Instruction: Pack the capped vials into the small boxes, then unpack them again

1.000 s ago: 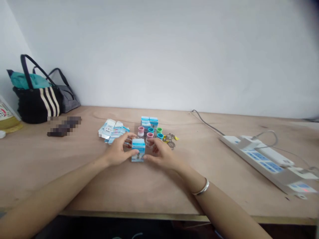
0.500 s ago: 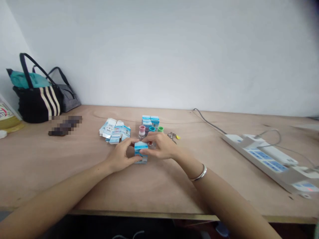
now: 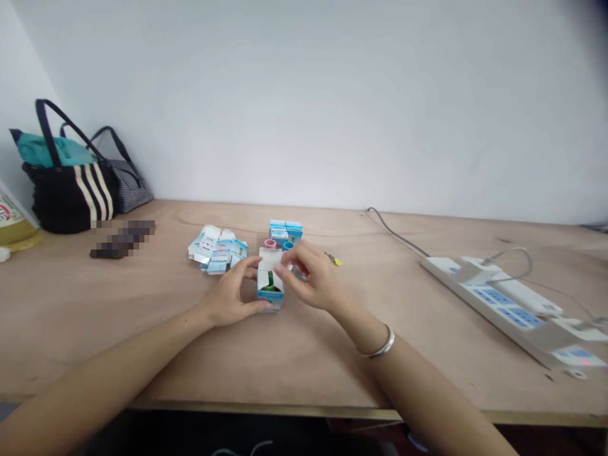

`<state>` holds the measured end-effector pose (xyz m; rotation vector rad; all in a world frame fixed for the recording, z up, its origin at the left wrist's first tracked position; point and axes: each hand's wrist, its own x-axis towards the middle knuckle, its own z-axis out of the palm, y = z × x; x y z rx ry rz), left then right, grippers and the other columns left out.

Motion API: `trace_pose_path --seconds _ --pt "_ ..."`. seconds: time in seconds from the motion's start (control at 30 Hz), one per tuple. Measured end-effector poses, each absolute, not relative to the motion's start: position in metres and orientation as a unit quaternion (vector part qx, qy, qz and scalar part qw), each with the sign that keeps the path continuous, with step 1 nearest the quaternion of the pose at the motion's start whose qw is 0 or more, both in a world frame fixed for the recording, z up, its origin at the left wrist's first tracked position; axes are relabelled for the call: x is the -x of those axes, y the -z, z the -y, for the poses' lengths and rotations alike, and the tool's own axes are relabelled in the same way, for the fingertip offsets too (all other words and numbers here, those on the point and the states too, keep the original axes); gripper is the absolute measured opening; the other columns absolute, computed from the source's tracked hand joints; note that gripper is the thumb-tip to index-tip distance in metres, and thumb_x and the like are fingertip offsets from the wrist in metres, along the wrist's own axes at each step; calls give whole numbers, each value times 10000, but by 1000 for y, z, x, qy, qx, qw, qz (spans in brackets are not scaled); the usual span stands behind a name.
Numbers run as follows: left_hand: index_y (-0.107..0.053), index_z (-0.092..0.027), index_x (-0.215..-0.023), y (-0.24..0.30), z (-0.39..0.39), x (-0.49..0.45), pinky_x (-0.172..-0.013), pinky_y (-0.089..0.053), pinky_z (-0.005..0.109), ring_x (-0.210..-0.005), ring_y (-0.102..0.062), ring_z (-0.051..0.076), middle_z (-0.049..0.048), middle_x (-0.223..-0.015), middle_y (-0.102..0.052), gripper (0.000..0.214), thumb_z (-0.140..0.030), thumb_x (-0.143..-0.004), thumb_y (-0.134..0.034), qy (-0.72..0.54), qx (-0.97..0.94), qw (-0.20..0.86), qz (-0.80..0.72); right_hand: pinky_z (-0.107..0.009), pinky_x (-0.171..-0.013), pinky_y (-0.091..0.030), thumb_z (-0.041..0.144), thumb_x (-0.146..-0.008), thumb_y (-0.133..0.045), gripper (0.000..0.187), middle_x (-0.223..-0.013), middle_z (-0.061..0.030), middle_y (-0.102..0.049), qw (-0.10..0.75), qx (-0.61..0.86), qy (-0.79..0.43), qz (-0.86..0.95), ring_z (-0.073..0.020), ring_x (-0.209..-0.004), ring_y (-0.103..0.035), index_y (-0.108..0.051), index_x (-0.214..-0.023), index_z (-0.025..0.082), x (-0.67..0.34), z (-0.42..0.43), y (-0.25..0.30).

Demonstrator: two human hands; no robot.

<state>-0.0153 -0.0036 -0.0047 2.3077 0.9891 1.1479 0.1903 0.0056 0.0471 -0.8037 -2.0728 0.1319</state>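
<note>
A small blue-and-white carton [image 3: 270, 303] stands on the table with its top flap raised and its white inner side showing. Something green [image 3: 270, 282] shows inside it. My left hand [image 3: 228, 294] grips the carton from the left, with the thumb at the near face and fingers behind. My right hand [image 3: 311, 275] is at the flap's right edge, thumb and index finger bent together against it; some blur hides the exact contact. Just behind the carton, a pink ring-shaped cap [image 3: 270, 243] and a blue ring-shaped cap [image 3: 288, 246] show, partly covered.
Flattened cartons [image 3: 218, 250] lie left of my hands. Closed blue-and-white boxes [image 3: 286, 229] stand behind. A small yellow piece [image 3: 337, 261] lies to the right. A power strip [image 3: 503, 307] with cables is on the right, a black bag [image 3: 71, 199] and a blurred-out dark object [image 3: 123, 239] on the left.
The carton's top flap has gone from closed to raised, uncovering the green thing inside. My right hand has shifted slightly right from the carton's front, and the green cap behind is now hidden.
</note>
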Motion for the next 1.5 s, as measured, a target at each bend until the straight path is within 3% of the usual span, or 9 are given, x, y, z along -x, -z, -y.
trace_pose_path --seconds 0.13,0.2,0.4,0.63,0.8,0.97,1.1,1.27,1.5 --pt "-441 -252 -1273 -4 6 16 -1050 -252 545 -1298 -287 361 138 -1396 -295 745 -532 -634 -706 -381 -841 18 -385 -307 -739 -470 386 -834 -565 214 -1115 -100 -480 327 227 -46 916 -168 -890 -533 -622 -959 222 -192 0 -49" --pt "-484 -268 -1254 -7 8 17 -1070 -133 580 -1313 -246 376 129 -1420 -291 695 -553 -652 -681 -353 -852 -54 -382 -325 -770 -474 391 -840 -556 218 -1159 -113 -455 307 219 -59 924 -182 -938 -527 -612 -942 206 -192 -1 -47" --pt "-556 -279 -1178 -13 8 17 -1077 -48 550 -1255 -372 334 104 -1336 -459 535 -530 -711 -631 -319 -877 -95 -346 -313 -734 -480 341 -853 -544 202 -829 -69 -545 349 236 -92 902 -167 -812 -543 -518 -730 182 -196 -7 -45" --pt "-505 -292 -1203 -16 1 21 -1059 48 558 -1186 -475 296 86 -1267 -541 511 -515 -751 -589 -279 -907 -85 -304 -315 -766 -455 268 -841 -547 82 -754 -25 -622 341 255 -103 899 -145 -733 -565 -557 -815 190 -198 -7 -46" --pt "-539 -287 -1080 -17 0 22 -1062 17 560 -1175 -495 292 69 -1227 -570 401 -468 -733 -626 -295 -907 -73 -290 -289 -712 -460 293 -803 -599 118 -746 -24 -637 353 273 -118 887 -136 -694 -565 -557 -783 185 -199 -5 -46" --pt "-405 -237 -989 -12 1 21 -1066 -3 581 -1144 -530 259 97 -1199 -582 395 -424 -731 -637 -339 -890 -12 -305 -310 -748 -447 274 -816 -591 104 -736 -29 -630 300 267 -113 909 -148 -715 -572 -659 -823 196 -205 -2 -55" --pt "-343 -235 -976 -6 4 12 -1079 -71 561 -1148 -531 255 108 -1186 -580 421 -371 -723 -651 -351 -888 26 -296 -291 -703 -420 260 -787 -626 110 -730 -30 -607 234 280 -78 928 -148 -694 -562 -707 -853 229 -213 1 -63" --pt "-358 -234 -1002 -3 8 1 -1053 -236 469 -1141 -535 234 102 -1149 -592 376 -286 -740 -623 -383 -885 44 -262 -241 -612 -360 205 -781 -592 134 -663 -10 -594 205 282 -50 936 -115 -617 -528 -672 -674 205 -216 2 -62" --pt "-436 -241 -1045 -14 10 12 -1019 -239 434 -1075 -561 234 58 -1152 -601 356 -284 -724 -583 -308 -905 61 -288 -239 -611 -385 220 -793 -574 167 -595 0 -595 215 229 -117 942 -110 -576 -513 -667 -658 186 -204 -4 -35"
